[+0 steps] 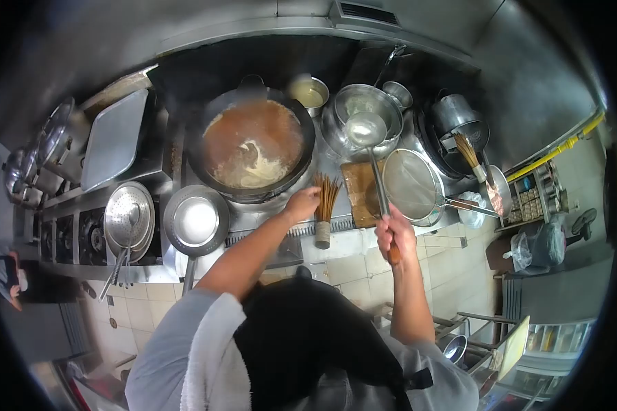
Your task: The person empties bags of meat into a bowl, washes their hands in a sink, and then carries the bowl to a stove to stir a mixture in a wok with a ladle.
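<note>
My left hand is closed at the side of a bamboo wok brush, its fingertips against the bristles. The brush's bound handle end points toward me. My right hand grips a long metal ladle by its wooden-ended handle. The ladle's bowl is over the near part of a metal basin. Left of the basin, a large wok holds reddish-brown liquid with pale foam. Beneath the ladle's shaft lies a brown board, with a round mesh strainer to its right.
A small pot stands behind the basin. To the left are a pan, a perforated skimmer and a metal tray. Another brush rests by dark pans at right. A person is at far left.
</note>
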Demonstrator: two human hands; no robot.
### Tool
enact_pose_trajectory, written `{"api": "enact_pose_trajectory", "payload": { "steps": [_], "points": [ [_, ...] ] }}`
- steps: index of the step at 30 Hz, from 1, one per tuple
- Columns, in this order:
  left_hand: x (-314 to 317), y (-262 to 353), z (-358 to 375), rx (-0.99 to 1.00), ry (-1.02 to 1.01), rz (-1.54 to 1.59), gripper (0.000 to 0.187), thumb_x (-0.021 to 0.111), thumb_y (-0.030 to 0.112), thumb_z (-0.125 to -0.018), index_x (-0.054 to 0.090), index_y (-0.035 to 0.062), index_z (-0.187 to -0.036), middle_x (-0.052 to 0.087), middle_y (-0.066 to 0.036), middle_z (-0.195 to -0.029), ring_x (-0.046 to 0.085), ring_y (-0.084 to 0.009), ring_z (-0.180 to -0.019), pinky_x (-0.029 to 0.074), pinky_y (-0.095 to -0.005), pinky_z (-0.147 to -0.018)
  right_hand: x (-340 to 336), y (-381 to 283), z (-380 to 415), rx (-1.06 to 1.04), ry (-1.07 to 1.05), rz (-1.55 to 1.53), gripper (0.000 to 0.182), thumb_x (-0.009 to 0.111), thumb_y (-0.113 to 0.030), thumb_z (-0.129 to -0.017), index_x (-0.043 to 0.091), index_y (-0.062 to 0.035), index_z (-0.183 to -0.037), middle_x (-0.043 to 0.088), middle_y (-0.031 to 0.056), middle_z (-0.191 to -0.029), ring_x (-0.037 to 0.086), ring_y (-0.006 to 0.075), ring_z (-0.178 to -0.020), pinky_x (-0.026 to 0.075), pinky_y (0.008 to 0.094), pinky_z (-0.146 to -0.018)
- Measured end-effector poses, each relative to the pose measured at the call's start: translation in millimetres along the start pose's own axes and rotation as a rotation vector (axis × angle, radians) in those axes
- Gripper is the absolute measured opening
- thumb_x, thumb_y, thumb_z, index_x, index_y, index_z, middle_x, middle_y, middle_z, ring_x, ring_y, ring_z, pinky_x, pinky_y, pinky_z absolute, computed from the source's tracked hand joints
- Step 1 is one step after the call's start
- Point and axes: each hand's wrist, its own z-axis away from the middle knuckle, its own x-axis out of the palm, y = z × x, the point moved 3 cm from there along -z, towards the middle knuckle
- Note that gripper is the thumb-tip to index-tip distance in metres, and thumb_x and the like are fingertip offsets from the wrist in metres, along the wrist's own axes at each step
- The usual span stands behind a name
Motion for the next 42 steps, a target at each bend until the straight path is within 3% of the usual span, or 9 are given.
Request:
{"api": "enact_pose_trajectory", "payload": {
  "steps": [9, 11, 12, 13, 15, 17, 24, 30, 42],
  "points": [
    [44, -20, -77, -0.397, 0.154, -0.146, 0.042, 0.056, 0.035, -0.097, 0.077, 0.0055, -0.119, 0.073, -0.021, -0.127, 0.070, -0.0354, -0.120, 0.053, -0.0434, -0.104, -30, 23, 84, 0.229, 0.055, 0.700, 0.075, 0.057, -0.001, -0.098, 0.025, -0.0049, -0.166, 0.057, 0.0062, -0.067, 0.056, 0.0174, -0.053, 0.047, 0.0301, -0.046],
    [35, -14, -70, -0.327, 0.094, -0.217, 0.044, 0.055, 0.037, -0.097, 0.077, 0.0058, -0.118, 0.071, -0.021, -0.129, 0.068, -0.0375, -0.123, 0.052, -0.0461, -0.106, -44, 33, 81, -0.087, 0.057, 1.414, 0.073, 0.056, -0.001, -0.099, 0.026, -0.0022, -0.165, 0.059, 0.0082, -0.064, 0.059, 0.0212, -0.055, 0.052, 0.0342, -0.056],
    [31, -17, -61, -0.335, 0.181, -0.215, 0.043, 0.056, 0.039, -0.095, 0.081, 0.0057, -0.106, 0.076, -0.021, -0.114, 0.072, -0.0379, -0.113, 0.054, -0.0452, -0.101, -45, 36, 78, -0.094, 0.081, 1.523, 0.072, 0.054, 0.001, -0.099, 0.026, -0.0012, -0.165, 0.067, 0.0176, -0.084, 0.066, 0.0288, -0.070, 0.056, 0.0377, -0.074],
    [21, -4, -48, -0.353, -0.047, -0.361, 0.039, 0.056, 0.030, -0.095, 0.079, 0.0080, -0.117, 0.072, -0.022, -0.127, 0.069, -0.0391, -0.120, 0.053, -0.0474, -0.104, -58, 48, 72, -0.080, 0.054, 1.517, 0.072, 0.054, 0.001, -0.099, 0.026, -0.0012, -0.165, 0.067, 0.0176, -0.084, 0.066, 0.0288, -0.070, 0.056, 0.0377, -0.074],
    [18, -5, -1, -0.070, 0.076, -0.549, 0.041, 0.058, 0.018, -0.093, 0.074, 0.0118, -0.130, 0.064, -0.025, -0.140, 0.061, -0.0410, -0.130, 0.050, -0.0491, -0.108, -89, 68, 47, -0.547, -0.013, 1.528, 0.074, 0.051, 0.005, -0.097, 0.025, -0.0027, -0.166, 0.068, 0.0282, -0.120, 0.071, 0.0373, -0.102, 0.055, 0.0416, -0.093],
    [-2, 0, 43, -0.051, 0.098, -0.600, 0.042, 0.060, 0.014, -0.091, 0.071, 0.0096, -0.131, 0.063, -0.025, -0.140, 0.059, -0.0421, -0.131, 0.050, -0.0497, -0.108, -105, 91, 26, -0.265, 0.087, 1.465, 0.077, 0.048, 0.009, -0.094, 0.025, -0.0029, -0.166, 0.052, 0.0308, -0.153, 0.055, 0.0456, -0.138, 0.048, 0.0456, -0.110],
    [-192, -13, 182, -0.038, 0.779, -0.640, 0.036, 0.067, 0.007, -0.083, 0.065, -0.0008, -0.118, 0.065, -0.025, -0.118, 0.062, -0.0428, -0.113, 0.051, -0.0516, -0.103, -126, 160, -27, -0.365, 0.215, 1.582, 0.083, 0.055, 0.004, -0.094, 0.025, -0.0180, -0.168, 0.067, 0.0324, -0.122, 0.068, 0.0499, -0.106, 0.054, 0.0542, -0.094],
    [-267, -114, 181, -0.602, 0.038, -0.971, 0.089, 0.078, 0.027, -0.083, 0.038, 0.0050, -0.159, 0.041, -0.029, -0.157, 0.050, -0.0482, -0.140, 0.047, -0.0482, -0.116, -132, 176, -38, -0.281, 0.263, 1.681, 0.082, 0.057, -0.002, -0.096, 0.023, -0.0215, -0.168, 0.063, 0.0299, -0.112, 0.065, 0.0497, -0.103, 0.052, 0.0574, -0.090],
    [-279, -94, 177, -0.713, 0.055, -0.815, 0.100, 0.085, 0.032, -0.075, 0.034, 0.0123, -0.159, 0.032, -0.023, -0.160, 0.038, -0.0440, -0.151, 0.046, -0.0516, -0.117, -135, 197, -52, -0.213, 0.344, 1.779, 0.082, 0.057, -0.001, -0.098, 0.021, -0.0252, -0.167, 0.065, 0.0315, -0.116, 0.065, 0.0500, -0.107, 0.052, 0.0570, -0.094]
  ]
}}
